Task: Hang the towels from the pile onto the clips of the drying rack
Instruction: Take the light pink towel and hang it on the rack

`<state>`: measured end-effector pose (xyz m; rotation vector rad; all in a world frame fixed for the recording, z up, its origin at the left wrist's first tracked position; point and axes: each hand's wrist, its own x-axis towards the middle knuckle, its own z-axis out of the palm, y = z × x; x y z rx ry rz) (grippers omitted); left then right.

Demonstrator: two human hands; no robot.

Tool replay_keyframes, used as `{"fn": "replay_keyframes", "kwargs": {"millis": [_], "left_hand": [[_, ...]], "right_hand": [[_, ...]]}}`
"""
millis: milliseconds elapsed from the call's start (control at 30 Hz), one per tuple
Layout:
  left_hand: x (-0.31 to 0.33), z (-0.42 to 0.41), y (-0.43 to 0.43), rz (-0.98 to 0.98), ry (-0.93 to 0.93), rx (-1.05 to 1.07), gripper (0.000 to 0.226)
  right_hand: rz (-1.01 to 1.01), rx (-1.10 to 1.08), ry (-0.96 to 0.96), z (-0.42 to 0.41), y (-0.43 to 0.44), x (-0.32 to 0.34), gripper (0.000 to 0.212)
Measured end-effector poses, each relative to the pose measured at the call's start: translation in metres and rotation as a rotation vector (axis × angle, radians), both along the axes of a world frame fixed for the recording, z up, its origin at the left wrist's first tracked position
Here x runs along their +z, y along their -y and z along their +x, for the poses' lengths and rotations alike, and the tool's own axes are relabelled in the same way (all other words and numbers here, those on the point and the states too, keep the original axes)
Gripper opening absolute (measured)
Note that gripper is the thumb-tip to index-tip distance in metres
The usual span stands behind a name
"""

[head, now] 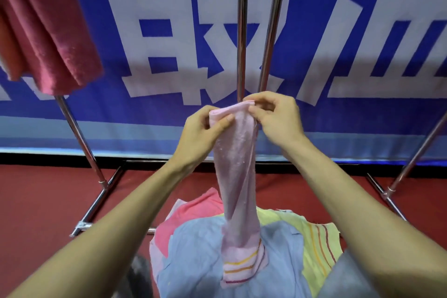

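A pale pink towel (238, 176) with yellow and red stripes at its lower end hangs down from both my hands in the middle of the view. My left hand (205, 132) pinches its top edge on the left, and my right hand (275, 117) pinches the same edge on the right, close together. Its lower end dangles over the pile of towels (193, 249) below: blue, pink and yellow-green ones. The drying rack's upright metal poles (242, 31) rise just behind my hands. No clips are in view.
A dark red towel (48, 31) hangs at the upper left. The rack's slanted legs (79, 138) and base bars (96, 208) stand on a red floor. A blue banner with large white characters (169, 31) fills the background.
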<state>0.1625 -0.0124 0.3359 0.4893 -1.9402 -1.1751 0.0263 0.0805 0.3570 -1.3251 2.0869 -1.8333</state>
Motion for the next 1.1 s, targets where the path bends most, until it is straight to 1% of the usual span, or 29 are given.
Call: {"fn": "replay_keyframes", "kwargs": {"millis": [100, 167, 267, 333, 400, 433, 500, 567, 633, 733, 833, 900, 933, 1000, 1100], "left_hand": [[0.031, -0.002, -0.002, 0.025, 0.023, -0.055, 0.006], [0.055, -0.002, -0.004, 0.018, -0.024, -0.032, 0.007], [0.113, -0.005, -0.012, -0.101, -0.150, -0.005, 0.014], [0.162, -0.006, -0.019, -0.176, -0.225, -0.011, 0.014], [0.206, -0.006, -0.024, -0.237, -0.245, -0.050, 0.013], [0.221, -0.006, -0.026, -0.268, -0.222, -0.062, 0.013], [0.237, -0.003, -0.031, -0.326, -0.165, -0.051, 0.014], [0.245, 0.000, -0.038, -0.344, -0.168, -0.050, 0.016], [0.250, 0.004, -0.046, -0.318, -0.201, -0.048, 0.014], [0.257, 0.006, -0.055, -0.283, -0.195, -0.039, 0.012], [0.259, 0.003, -0.055, -0.207, -0.205, -0.004, 0.015], [0.262, 0.001, -0.056, -0.164, -0.209, 0.015, 0.018], [0.264, 0.000, -0.056, -0.148, -0.210, 0.029, 0.020], [0.270, 0.000, -0.059, -0.095, -0.236, 0.041, 0.018], [0.276, 0.001, -0.057, 0.073, -0.280, 0.070, 0.019]], "right_hand": [[-0.085, -0.029, 0.064, 0.001, 0.002, 0.038, 0.019], [-0.103, -0.040, 0.069, 0.005, -0.003, 0.061, 0.019], [-0.181, -0.060, 0.073, 0.010, -0.010, 0.112, 0.019], [-0.309, -0.057, 0.046, 0.012, -0.015, 0.158, 0.017], [-0.447, -0.027, 0.016, 0.013, -0.020, 0.198, 0.017], [-0.463, -0.027, 0.019, 0.014, -0.021, 0.210, 0.018], [-0.425, -0.061, 0.054, 0.018, -0.025, 0.217, 0.020], [-0.426, -0.090, 0.069, 0.020, -0.030, 0.217, 0.019], [-0.445, -0.093, 0.095, 0.022, -0.035, 0.222, 0.017], [-0.451, -0.087, 0.117, 0.024, -0.044, 0.231, 0.014], [-0.419, -0.073, 0.108, 0.025, -0.047, 0.232, 0.016], [-0.394, -0.032, 0.114, 0.024, -0.047, 0.229, 0.013], [-0.378, -0.009, 0.119, 0.024, -0.047, 0.228, 0.016], [-0.308, 0.067, 0.147, 0.027, -0.048, 0.223, 0.035], [-0.086, 0.253, 0.156, 0.031, -0.052, 0.207, 0.056]]}}
